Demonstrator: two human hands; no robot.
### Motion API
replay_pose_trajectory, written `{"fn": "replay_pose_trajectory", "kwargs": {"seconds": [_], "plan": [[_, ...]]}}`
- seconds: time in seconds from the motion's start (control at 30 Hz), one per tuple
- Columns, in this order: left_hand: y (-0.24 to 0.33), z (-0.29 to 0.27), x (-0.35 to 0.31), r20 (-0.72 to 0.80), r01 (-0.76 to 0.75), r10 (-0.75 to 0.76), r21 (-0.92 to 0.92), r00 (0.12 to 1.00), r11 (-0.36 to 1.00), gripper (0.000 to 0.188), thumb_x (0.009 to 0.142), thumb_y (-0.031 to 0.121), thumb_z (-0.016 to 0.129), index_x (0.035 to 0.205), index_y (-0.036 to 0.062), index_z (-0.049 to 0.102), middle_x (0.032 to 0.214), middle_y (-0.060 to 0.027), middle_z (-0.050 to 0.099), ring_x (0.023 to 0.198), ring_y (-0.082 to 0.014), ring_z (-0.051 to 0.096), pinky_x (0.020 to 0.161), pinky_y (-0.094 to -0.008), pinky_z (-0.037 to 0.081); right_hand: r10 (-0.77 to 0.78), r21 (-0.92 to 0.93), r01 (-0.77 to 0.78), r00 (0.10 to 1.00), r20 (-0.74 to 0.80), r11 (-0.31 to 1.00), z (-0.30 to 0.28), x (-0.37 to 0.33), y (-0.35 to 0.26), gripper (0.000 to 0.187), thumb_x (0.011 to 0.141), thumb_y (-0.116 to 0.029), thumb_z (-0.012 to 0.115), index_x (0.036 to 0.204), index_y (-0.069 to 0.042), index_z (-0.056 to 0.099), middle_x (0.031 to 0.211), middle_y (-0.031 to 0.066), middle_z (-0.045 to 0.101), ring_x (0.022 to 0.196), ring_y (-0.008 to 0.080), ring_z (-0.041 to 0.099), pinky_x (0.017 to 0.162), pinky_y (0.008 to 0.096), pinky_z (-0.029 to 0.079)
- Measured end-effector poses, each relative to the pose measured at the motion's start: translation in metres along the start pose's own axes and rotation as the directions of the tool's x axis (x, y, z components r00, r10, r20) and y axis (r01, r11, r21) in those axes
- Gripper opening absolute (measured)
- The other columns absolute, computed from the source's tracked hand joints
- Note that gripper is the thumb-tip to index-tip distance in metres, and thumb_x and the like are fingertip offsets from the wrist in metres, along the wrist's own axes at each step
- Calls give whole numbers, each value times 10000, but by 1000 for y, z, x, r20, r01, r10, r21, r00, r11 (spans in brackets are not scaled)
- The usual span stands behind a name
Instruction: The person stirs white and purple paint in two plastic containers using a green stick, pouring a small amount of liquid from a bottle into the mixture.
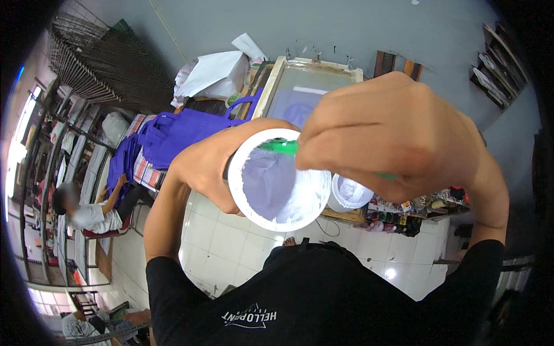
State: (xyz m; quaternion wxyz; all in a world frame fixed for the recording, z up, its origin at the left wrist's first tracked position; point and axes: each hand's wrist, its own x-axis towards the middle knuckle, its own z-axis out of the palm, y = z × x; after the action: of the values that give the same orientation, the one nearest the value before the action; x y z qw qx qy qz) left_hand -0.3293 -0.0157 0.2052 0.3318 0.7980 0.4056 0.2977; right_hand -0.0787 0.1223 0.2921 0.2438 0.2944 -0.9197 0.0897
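Note:
My left hand (pixel 202 164) is closed around the side of a white plastic tub (pixel 316 210), which is tilted so its mouth faces me. Pale, whitish-lavender paste (pixel 268 179) lies inside and smears the inner wall. Above the tub's right side, my right hand (pixel 375 135) is closed on a narrow green plastic tool (pixel 283 147). One end of this tool reaches over the tub's mouth near the upper rim, with dark marks on it. Its exact kind cannot be made out, as my fingers cover much of it.
A second white tub (pixel 352 193) with pale paste stands behind my right hand. Beyond lies a framed printing screen (pixel 278 81), with purple fabric bags (pixel 184 135) to its left. Small bottles (pixel 398 222) crowd a low shelf. Another person (pixel 95 216) sits at far left.

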Motion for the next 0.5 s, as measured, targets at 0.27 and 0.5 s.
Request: {"fn": "replay_pose_trajectory", "kwargs": {"seconds": [0.27, 0.5], "plan": [[-16, 12, -23, -506, 8, 103, 212, 856, 977, 1189, 484, 260, 1032, 1511, 42, 474, 1466, -163, 550, 1359, -336, 545, 1150, -453, 415, 284, 143, -266, 950, -130, 953, 17, -27, -6, 211, 801, -16, 805, 1007, -59, 780, 945, 120, 764, 822, 241, 769, 685, 330, 608], [-36, 9, -12, -503, -175, 409, 447, 762, 877, 1203, 548, 154, 1018, 1562, 64, 377, 1504, -221, 507, 1401, -386, 520, 1158, -487, 430, 77, -127, -119, 953, -294, 985, 20, -18, -6, 267, 768, -20, 818, 1029, -62, 785, 998, 123, 771, 849, 251, 764, 715, 347, 619]]}}
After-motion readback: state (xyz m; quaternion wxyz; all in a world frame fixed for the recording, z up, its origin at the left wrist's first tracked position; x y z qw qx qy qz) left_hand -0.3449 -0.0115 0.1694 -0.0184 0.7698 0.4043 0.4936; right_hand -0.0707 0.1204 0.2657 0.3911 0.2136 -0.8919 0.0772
